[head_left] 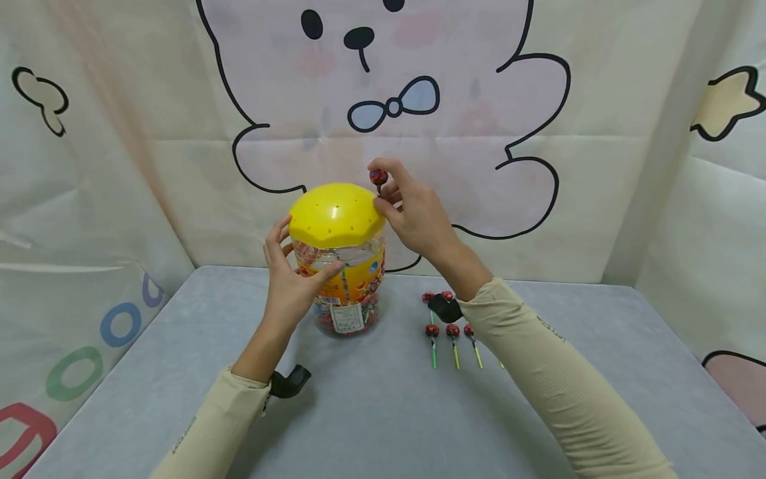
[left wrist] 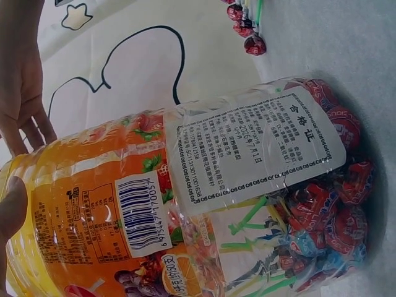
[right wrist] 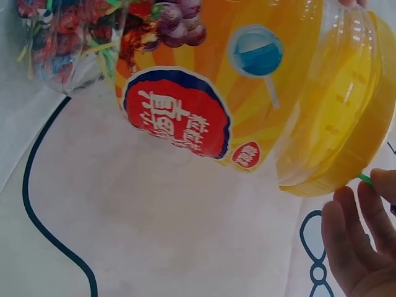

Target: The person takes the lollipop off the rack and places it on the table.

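Note:
A clear plastic candy jar [head_left: 362,276] with a yellow domed lid [head_left: 336,216] stands on the table. Small holes dot the lid, and red-wrapped lollipops [left wrist: 318,210] fill the jar's lower part. My left hand [head_left: 288,289] grips the jar from its left side, thumb across the front and fingertips up by the lid's edge. Between thumb and fingers, my right hand [head_left: 421,216] pinches a lollipop [head_left: 378,177] with its red head up. Its green stick [right wrist: 365,178] points at the lid's right rim. The stick's far end is hidden.
Several lollipops [head_left: 453,330] lie in rows on the grey table [head_left: 383,406], right of the jar and partly behind my right forearm. A printed cloth backdrop [head_left: 598,166] hangs close behind the table and along its sides.

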{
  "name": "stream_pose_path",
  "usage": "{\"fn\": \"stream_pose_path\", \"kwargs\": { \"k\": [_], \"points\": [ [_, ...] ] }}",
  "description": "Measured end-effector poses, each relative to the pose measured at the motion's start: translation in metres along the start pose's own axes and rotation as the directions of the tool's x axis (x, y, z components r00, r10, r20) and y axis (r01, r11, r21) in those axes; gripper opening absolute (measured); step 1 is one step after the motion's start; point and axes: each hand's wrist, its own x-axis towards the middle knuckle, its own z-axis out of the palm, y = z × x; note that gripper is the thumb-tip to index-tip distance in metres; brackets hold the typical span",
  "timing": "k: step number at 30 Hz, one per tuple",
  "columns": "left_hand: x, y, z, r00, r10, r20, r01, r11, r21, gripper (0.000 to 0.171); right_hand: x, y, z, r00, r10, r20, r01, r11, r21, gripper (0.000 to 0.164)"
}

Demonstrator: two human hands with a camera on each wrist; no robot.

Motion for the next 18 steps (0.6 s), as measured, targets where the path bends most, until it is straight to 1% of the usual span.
{"fn": "stream_pose_path", "kwargs": {
  "k": [7, 12, 18],
  "points": [
    [0.0, 0.0, 0.0, 1.0, 0.01, 0.001, -0.01, 1.0, 0.008, 0.098, 0.008, -0.006, -0.011, 1.0, 0.017, -0.026, -0.016, 0.999, 0.051, 0.046],
    [0.001, 0.001, 0.0, 1.0, 0.003, 0.004, -0.003, 1.0, 0.011, 0.098, 0.009, -0.01, -0.015, 0.999, 0.02, -0.025, -0.019, 0.999, 0.049, 0.047],
    [0.0, 0.0, 0.0, 1.0, 0.001, 0.003, -0.001, 1.0, 0.022, 0.098, 0.006, -0.013, -0.02, 1.0, 0.017, -0.024, -0.016, 0.999, 0.049, 0.047]
  ]
}}
